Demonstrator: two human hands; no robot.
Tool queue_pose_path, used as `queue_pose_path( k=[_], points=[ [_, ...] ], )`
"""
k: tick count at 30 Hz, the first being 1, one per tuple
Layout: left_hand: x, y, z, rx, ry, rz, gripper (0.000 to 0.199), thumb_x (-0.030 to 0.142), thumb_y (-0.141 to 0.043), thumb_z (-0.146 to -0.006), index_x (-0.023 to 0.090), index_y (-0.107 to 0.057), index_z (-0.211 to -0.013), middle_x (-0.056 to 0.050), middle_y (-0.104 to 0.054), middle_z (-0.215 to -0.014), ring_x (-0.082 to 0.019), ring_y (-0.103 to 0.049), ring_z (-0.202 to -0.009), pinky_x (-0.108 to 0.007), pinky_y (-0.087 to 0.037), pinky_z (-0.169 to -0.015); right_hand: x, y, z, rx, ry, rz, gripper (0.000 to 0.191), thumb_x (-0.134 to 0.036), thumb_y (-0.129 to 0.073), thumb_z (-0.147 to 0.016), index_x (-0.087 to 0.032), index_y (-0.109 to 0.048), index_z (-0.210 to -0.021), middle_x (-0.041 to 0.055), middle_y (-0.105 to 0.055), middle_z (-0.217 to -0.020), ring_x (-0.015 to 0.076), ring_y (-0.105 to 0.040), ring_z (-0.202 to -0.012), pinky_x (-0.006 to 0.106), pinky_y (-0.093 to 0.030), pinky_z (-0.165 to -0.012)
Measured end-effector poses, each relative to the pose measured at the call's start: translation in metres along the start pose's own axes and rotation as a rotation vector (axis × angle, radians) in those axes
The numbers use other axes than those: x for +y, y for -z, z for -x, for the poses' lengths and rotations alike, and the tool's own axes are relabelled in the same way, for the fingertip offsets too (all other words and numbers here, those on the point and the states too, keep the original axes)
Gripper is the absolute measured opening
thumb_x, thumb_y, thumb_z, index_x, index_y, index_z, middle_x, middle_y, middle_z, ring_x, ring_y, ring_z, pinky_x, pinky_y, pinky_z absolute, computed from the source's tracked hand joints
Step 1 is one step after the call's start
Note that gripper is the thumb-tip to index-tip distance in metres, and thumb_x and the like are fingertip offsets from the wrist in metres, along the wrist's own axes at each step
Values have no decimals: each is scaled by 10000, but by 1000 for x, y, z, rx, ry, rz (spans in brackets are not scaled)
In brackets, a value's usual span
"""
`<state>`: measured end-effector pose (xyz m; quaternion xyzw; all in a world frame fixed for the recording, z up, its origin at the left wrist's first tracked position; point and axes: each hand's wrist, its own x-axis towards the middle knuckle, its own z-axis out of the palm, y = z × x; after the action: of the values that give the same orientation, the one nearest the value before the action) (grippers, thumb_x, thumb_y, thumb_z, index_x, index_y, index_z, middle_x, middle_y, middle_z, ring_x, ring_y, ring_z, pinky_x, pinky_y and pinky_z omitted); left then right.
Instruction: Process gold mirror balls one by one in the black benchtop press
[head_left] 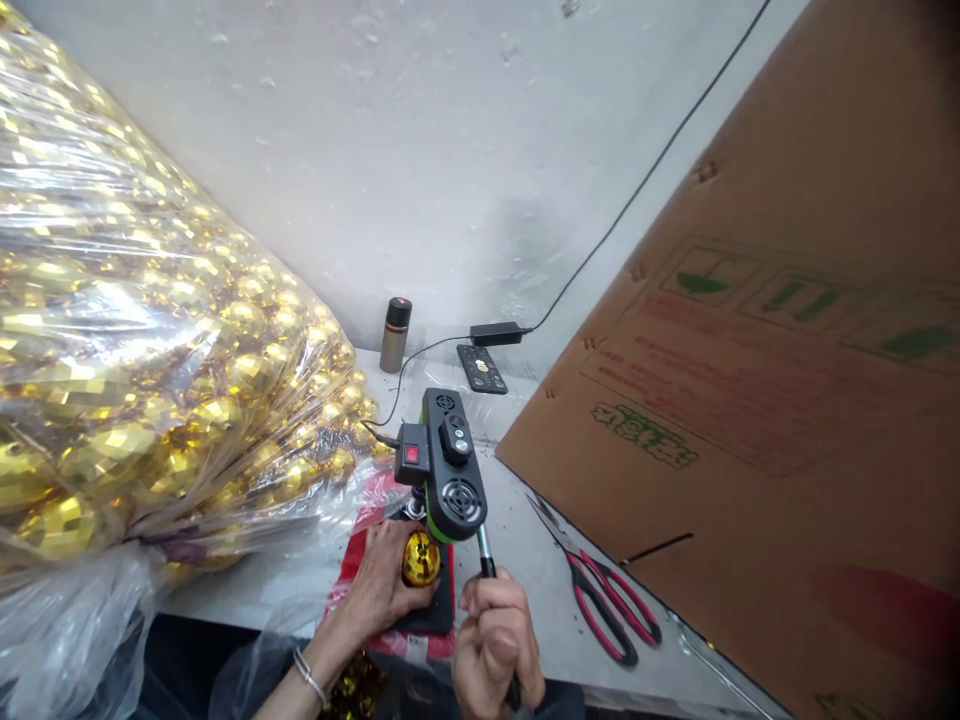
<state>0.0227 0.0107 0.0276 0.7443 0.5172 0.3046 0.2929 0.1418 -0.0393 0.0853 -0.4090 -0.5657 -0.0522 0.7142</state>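
Gripping the black handle (488, 568) of a small machine (455, 472), the right hand (496, 635) is closed in a fist. The left hand (386, 575) is partly open, its thumb and fingers bent around one gold faceted ball (421, 558). The ball thus lies within the left hand, farther away than the right hand and to its left, near the machine's head. Scissors (615, 605) rest at the right on the surface (544, 610). Behind the machine are a phone (481, 369), then a capped bottle (394, 340) and a black adapter (496, 334).
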Motion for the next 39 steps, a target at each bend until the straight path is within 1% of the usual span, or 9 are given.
queue_pose_path(
  k=[9,13,15,19,23,26,31,35,39],
  points=[
    [-7,-7,2,52,-10,-11,463,226,-823,-704,227,-677,-1144,-78,-733,-1093,-339,-656,-1038,-488,-501,-960,7,-1,11,32,16,-2,414,-208,-373,-1087,-226,-463,-683,-65,-516,-632,98,-518,-544,349,-543,-885],
    [-3,-4,-1,33,15,-14,452,227,-821,-710,211,-686,-1141,-86,-734,-1079,-343,-660,-1048,-505,-511,-969,-14,2,-20,-33,-21,-28,413,-193,-423,-1077,-219,-451,-665,-57,-499,-614,94,-505,-543,284,-523,-732],
    [-2,-3,1,30,15,-10,488,222,-825,-718,209,-687,-1185,-93,-740,-1103,-346,-668,-1069,-509,-528,-972,-30,4,-44,-80,-129,-64,406,-199,-437,-1078,-217,-452,-673,-44,-479,-615,90,-473,-535,227,-395,-528],
    [-10,-1,27,38,-42,19,599,238,-847,-753,235,-665,-1323,-131,-749,-1244,-365,-684,-1164,-523,-566,-1006,-49,7,-75,-133,-244,-58,329,-209,-488,-1069,-209,-542,-744,-24,-508,-648,100,-466,-545,246,-348,-485],
    [-36,18,67,97,-168,-74,743,459,-883,-781,253,-612,-1441,-166,-728,-1367,-393,-686,-1232,-541,-588,-1034,-52,5,-68,-117,-255,-67,341,-232,-491,-1076,-210,-530,-738,-19,-508,-651,105,-445,-539,266,-334,-492],
    [-56,50,76,267,-125,-301,410,378,-632,-1000,283,-655,-1399,-140,-738,-1372,-355,-686,-1259,-524,-583,-1038,-50,4,-56,-70,-292,-46,343,-223,-503,-1072,-215,-507,-729,-17,-505,-653,109,-436,-548,273,-341,-514],
    [-70,96,45,602,37,-571,383,190,-445,-1004,233,-732,-1254,-171,-747,-1338,-390,-665,-1270,-596,-535,-1057,-39,9,-48,-127,-198,-59,322,-190,-501,-1054,-219,-519,-734,-18,-537,-660,103,-473,-528,254,-356,-478],
    [-70,101,14,436,-66,-453,469,164,-408,-977,240,-677,-1354,-135,-759,-1320,-324,-700,-1229,-535,-535,-1101,-33,11,-46,-145,-173,-80,289,-160,-491,-1043,-219,-523,-762,-23,-537,-661,102,-492,-545,237,-365,-485],
    [-66,92,-11,307,41,-281,401,284,-426,-1020,254,-680,-1328,-102,-781,-1256,-296,-718,-1207,-501,-538,-1104,-31,9,-42,-124,-150,-80,290,-136,-490,-1031,-216,-522,-754,-22,-542,-660,105,-515,-561,234,-376,-501]
  ],
)
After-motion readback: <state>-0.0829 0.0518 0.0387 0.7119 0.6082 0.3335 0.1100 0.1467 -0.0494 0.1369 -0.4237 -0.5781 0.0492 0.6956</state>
